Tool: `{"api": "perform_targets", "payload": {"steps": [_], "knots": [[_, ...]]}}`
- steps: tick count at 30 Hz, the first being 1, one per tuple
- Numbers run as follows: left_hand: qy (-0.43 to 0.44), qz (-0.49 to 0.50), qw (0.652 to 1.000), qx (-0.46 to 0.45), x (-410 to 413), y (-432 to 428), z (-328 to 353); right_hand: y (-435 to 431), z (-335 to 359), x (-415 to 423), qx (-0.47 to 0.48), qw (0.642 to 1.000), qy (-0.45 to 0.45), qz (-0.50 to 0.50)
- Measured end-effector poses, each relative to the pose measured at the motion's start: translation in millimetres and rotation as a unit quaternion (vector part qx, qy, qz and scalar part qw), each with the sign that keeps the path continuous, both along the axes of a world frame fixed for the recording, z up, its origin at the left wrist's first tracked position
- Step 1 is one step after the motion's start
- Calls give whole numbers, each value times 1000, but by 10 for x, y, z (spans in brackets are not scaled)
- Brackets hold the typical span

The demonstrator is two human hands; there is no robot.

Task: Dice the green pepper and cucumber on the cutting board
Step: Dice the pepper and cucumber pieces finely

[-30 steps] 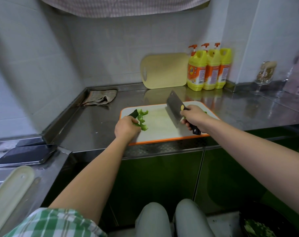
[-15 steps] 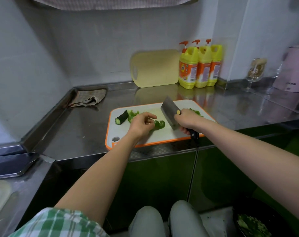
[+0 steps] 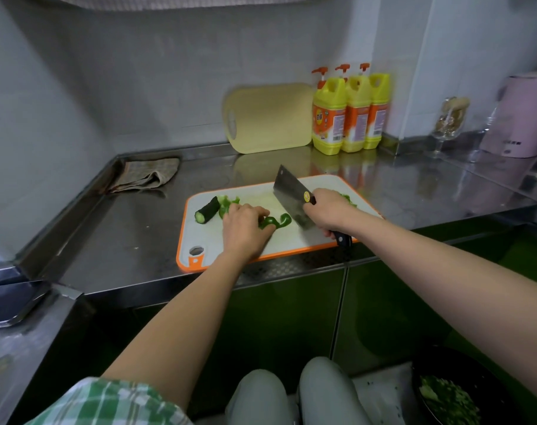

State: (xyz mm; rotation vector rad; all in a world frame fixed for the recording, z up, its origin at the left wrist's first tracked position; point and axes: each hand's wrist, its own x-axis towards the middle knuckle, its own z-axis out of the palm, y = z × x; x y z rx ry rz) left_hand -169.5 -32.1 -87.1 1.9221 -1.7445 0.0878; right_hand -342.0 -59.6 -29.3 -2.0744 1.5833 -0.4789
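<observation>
A white cutting board with an orange rim (image 3: 199,265) lies on the steel counter. On its left end rests a dark cucumber piece (image 3: 206,209) beside a green pepper piece (image 3: 227,204). My left hand (image 3: 245,230) holds down a curled pepper strip (image 3: 276,221) in the middle of the board. My right hand (image 3: 330,211) grips the handle of a cleaver (image 3: 291,194), whose blade stands just right of the strip. Behind my right hand some chopped green bits (image 3: 348,200) show.
A folded cloth (image 3: 144,176) lies at the back left corner. A yellow board (image 3: 267,118) and three yellow detergent bottles (image 3: 350,111) stand against the wall. A glass (image 3: 448,124) and pink kettle (image 3: 525,115) are at right. A dark bowl of greens (image 3: 451,394) sits below.
My left hand moved from the board's left end to the middle with a pepper strip, uncovering the cucumber piece. The cleaver came down closer to the strip.
</observation>
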Motion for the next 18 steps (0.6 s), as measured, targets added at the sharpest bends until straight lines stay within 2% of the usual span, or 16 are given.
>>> {"api": "perform_targets", "payload": {"steps": [3, 8, 18], "knots": [[44, 6, 999, -13, -12, 4, -26, 74, 115, 17, -28, 999, -37, 23], [54, 15, 998, -18, -18, 5, -24, 196, 238, 72, 35, 997, 37, 50], [78, 7, 997, -22, -10, 5, -21, 168, 108, 214, 22, 990, 129, 48]]}}
